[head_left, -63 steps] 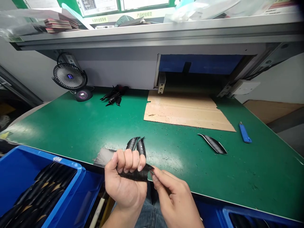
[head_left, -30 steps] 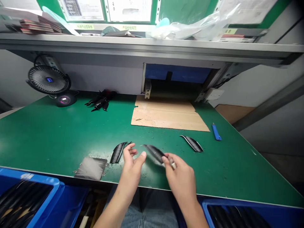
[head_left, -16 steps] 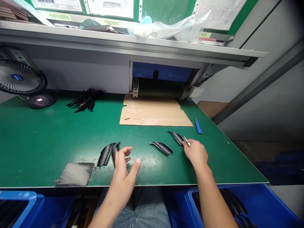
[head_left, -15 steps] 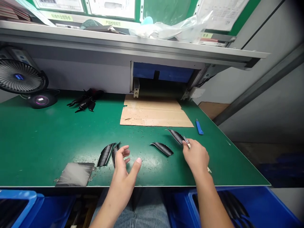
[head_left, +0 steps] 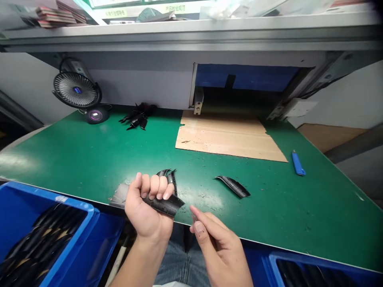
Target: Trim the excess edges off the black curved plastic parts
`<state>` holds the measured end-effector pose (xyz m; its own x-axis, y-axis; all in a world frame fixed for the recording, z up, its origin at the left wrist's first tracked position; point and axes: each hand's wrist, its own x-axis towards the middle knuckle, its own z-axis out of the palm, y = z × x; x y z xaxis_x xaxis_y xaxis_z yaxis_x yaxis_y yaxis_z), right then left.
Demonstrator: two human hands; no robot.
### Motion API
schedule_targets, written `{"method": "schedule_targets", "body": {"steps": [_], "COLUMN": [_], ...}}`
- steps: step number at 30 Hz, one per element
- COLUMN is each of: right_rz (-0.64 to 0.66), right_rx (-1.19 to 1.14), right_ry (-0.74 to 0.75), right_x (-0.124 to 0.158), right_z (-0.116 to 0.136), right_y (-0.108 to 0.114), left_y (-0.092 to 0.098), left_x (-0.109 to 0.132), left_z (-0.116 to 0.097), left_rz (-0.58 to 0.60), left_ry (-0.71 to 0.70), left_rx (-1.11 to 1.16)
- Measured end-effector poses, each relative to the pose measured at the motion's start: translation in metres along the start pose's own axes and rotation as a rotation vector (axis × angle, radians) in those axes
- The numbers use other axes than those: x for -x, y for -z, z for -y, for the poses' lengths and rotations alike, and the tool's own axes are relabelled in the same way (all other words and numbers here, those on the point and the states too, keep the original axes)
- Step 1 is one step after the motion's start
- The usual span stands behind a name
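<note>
My left hand [head_left: 151, 203] is wrapped round a curved black plastic piece [head_left: 166, 205], whose wider end sticks out to the right. Close by on the right, my right hand [head_left: 220, 243] is closed in a pinch on a slim knife [head_left: 194, 218]; only a thin glinting bit shows between thumb and forefinger, and the handle is hidden. Behind my left hand lie two similar black pieces [head_left: 172, 181], partly covered by it. Another curved black piece [head_left: 233, 186] rests on the green table [head_left: 269, 207] to the right. A grey flat plate [head_left: 119, 195] sits at the table's front edge, half hidden.
Brown cardboard [head_left: 227, 137] lies below an opening in the back wall. A blue cutter [head_left: 298, 163] is at the right. A fan [head_left: 77, 90] and a pile of black parts [head_left: 139, 117] stand back left. Blue bins [head_left: 89, 223] flank my legs.
The black piece that lay by my right hand is now in my left hand, which has closed. Both hands have come together near the front edge. The view has turned left.
</note>
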<state>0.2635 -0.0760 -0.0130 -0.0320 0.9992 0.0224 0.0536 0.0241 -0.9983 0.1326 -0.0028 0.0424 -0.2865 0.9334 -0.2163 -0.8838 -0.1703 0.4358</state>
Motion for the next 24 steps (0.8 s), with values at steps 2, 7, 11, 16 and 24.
{"method": "schedule_targets", "body": {"steps": [2, 7, 11, 16, 24], "right_rz": [0.014, 0.137, 0.245, 0.316, 0.275], "right_rx": [-0.054, -0.13, -0.172, -0.193, -0.23], "right_ry": [-0.085, -0.211, -0.263, -0.272, -0.268], "right_x": [-0.002, -0.009, -0.013, -0.011, -0.01], "right_z": [-0.001, 0.004, 0.009, 0.005, 0.005], "right_y": [-0.003, -0.009, -0.005, 0.0, -0.005], "left_y": [0.003, 0.007, 0.007, 0.006, 0.008], "left_x": [0.001, 0.008, 0.012, 0.014, 0.007], "left_z": [0.001, 0.006, 0.006, 0.005, 0.003], "left_rz": [0.011, 0.095, 0.101, 0.077, -0.065], "left_ry": [-0.017, -0.042, -0.061, -0.051, 0.067], "left_rx": [0.009, -0.014, -0.028, -0.011, 0.147]}}
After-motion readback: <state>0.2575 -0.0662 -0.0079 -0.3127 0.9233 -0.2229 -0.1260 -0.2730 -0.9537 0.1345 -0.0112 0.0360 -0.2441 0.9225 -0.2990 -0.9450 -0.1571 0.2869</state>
